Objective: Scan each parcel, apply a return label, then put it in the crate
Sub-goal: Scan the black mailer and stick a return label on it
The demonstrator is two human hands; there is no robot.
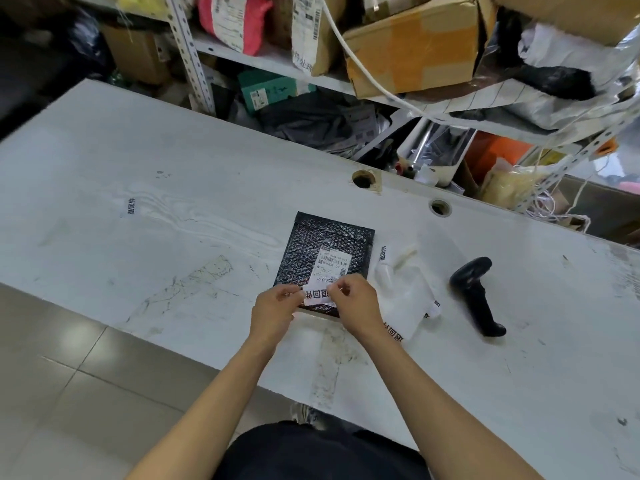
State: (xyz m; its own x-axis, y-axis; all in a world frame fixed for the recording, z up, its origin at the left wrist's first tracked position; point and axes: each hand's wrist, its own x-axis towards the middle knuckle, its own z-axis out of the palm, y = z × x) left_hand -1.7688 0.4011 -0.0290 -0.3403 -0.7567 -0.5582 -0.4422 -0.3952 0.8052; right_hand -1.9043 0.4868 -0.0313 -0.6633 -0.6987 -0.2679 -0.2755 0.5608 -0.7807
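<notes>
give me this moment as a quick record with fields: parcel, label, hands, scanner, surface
parcel: black bubble-wrap mailer lying flat on the table, printed shipping label facing up
label: white return sticker with black characters held over the mailer's near edge
hands: left hand and right hand each pinch one end of the sticker
scanner: black handheld barcode scanner lying right of the mailer, untouched
surface: white worn table

We see a white table (145, 161) carrying a black bubble mailer (322, 244) near its front edge, label backing strips (405, 292) just beside it, and a black scanner (476, 296) further right.
</notes>
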